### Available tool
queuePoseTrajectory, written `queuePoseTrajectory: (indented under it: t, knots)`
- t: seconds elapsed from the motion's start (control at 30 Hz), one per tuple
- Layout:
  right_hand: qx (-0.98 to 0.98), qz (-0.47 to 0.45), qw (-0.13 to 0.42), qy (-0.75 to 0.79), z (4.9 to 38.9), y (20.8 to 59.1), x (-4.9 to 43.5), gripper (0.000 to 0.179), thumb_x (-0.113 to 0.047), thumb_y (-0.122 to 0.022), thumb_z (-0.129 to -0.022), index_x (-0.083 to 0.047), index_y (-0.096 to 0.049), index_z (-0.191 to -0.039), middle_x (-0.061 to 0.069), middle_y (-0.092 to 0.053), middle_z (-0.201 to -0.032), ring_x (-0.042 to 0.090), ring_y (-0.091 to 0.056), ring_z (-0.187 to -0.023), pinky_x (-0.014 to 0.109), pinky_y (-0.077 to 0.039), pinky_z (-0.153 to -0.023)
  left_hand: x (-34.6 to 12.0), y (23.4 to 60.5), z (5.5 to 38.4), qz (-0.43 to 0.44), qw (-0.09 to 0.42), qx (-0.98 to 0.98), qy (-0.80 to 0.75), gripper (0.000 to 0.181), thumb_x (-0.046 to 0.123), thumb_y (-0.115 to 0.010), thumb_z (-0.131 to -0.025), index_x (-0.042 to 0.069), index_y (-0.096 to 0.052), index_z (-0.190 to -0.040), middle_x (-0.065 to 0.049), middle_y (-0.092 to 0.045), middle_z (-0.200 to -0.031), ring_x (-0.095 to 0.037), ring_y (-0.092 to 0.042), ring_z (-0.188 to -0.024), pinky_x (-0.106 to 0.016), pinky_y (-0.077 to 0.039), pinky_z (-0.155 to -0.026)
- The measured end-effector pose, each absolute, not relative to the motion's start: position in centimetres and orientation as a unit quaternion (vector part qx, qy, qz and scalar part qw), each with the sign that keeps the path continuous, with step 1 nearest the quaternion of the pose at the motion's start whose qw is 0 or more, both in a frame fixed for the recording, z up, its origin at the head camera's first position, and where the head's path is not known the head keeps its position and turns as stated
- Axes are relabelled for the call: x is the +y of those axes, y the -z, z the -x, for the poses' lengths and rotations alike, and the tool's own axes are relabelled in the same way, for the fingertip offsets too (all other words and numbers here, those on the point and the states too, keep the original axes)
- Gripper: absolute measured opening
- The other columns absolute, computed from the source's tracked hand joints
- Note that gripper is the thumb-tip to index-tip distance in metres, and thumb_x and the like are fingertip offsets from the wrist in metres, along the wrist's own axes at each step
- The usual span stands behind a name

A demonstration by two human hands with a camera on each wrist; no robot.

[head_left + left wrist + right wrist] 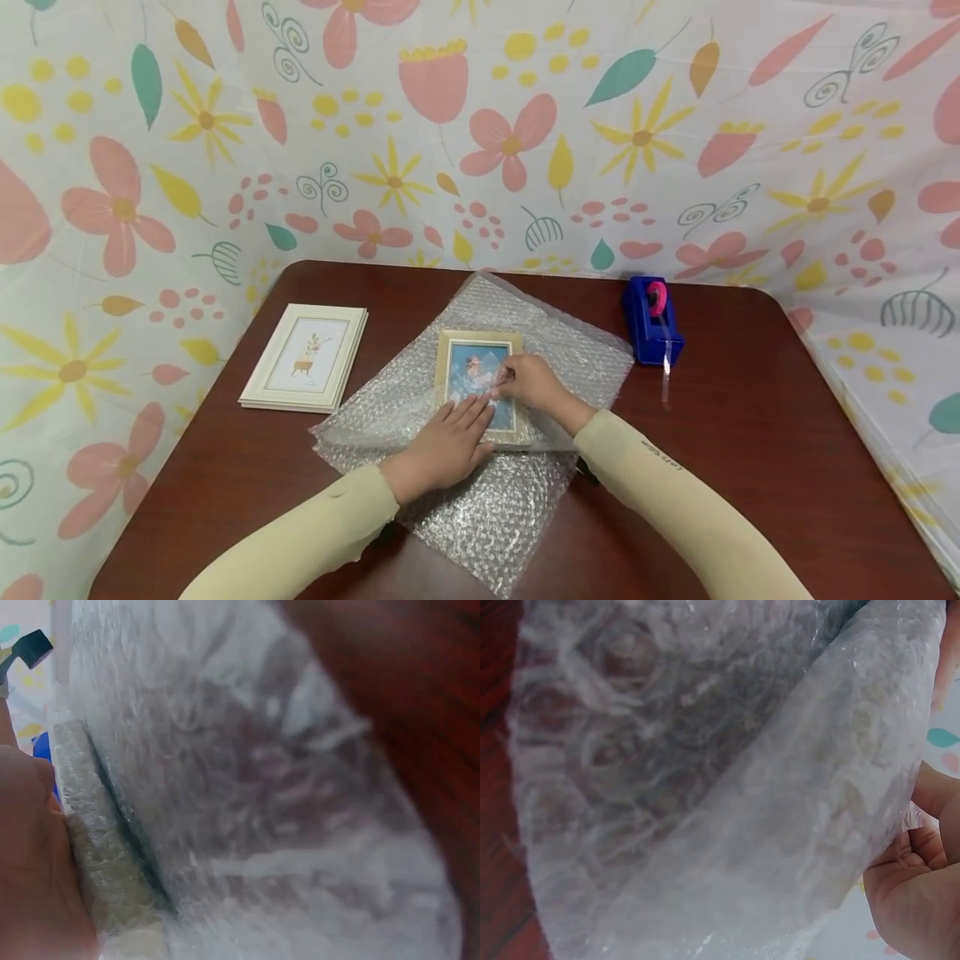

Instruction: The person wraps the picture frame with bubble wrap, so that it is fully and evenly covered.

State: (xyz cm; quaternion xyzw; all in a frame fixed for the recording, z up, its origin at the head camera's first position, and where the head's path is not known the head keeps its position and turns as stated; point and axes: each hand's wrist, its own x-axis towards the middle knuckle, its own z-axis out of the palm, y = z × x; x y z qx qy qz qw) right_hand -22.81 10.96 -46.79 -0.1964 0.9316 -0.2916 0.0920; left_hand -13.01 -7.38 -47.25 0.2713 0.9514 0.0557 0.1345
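Note:
A picture frame (442,358) with a pale wooden border and blue picture lies on a sheet of bubble wrap (495,517) at the middle of the table. Part of the wrap is folded over the frame. My left hand (448,446) rests on the folded wrap over the frame's lower left, fingers extended. Over the picture's right side, my right hand (536,383) pinches a clear edge of the bubble wrap. In the right wrist view, that hand's thumb and fingers (922,889) are at the wrap's edge; the exact pinched spot is partly hidden.
White picture frames (300,358), apparently stacked, lie at the left. A blue tape dispenser (651,329) with a pink core stands at the back right, a strip of tape hanging from its front. A flower-patterned cloth (480,208) rises behind the dark brown table (735,467).

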Motion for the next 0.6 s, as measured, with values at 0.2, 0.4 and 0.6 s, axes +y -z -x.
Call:
queuePoseTrajectory:
  t: [0.2, 0.4, 0.6]
  knots:
    - [0.927, 0.196, 0.103, 0.304, 22.75, 46.62, 11.01, 0.015, -0.015, -0.081, -0.087, -0.005, -0.069, -0.083, 0.009, -0.072, -0.081, 0.013, -0.059, -0.07, 0.025, -0.049, -0.062, -7.21, 47.69, 13.32, -0.269, 0.118, 0.953, -0.069, 0.059, 0.04, -0.032, -0.112, 0.01, -0.03, -0.162, -0.007, -0.024, -0.172, -0.025, -0.024, -0.16, -0.048, -0.023, -0.131]
    - [0.924, 0.21, 0.11, 0.301, 23.14, 46.44, 11.45, 0.01, -0.011, -0.074, -0.09, -0.003, -0.072, -0.085, 0.011, -0.073, -0.085, 0.014, -0.062, -0.076, 0.028, -0.054, -0.07, -6.88, 47.92, 13.16, -0.266, 0.119, 0.955, -0.059, 0.056, 0.036, -0.032, -0.112, 0.011, -0.029, -0.162, -0.007, -0.021, -0.173, -0.025, -0.022, -0.161, -0.048, -0.022, -0.131]
    - [0.931, 0.189, 0.113, 0.291, 23.63, 46.16, 11.49, 0.018, -0.014, -0.078, -0.087, -0.003, -0.066, -0.08, 0.008, -0.066, -0.074, 0.012, -0.051, -0.063, 0.023, -0.042, -0.057, -6.79, 47.74, 13.25, -0.259, 0.135, 0.955, -0.055, 0.056, 0.037, -0.031, -0.112, 0.014, -0.027, -0.163, -0.005, -0.02, -0.173, -0.023, -0.02, -0.162, -0.046, -0.021, -0.132]
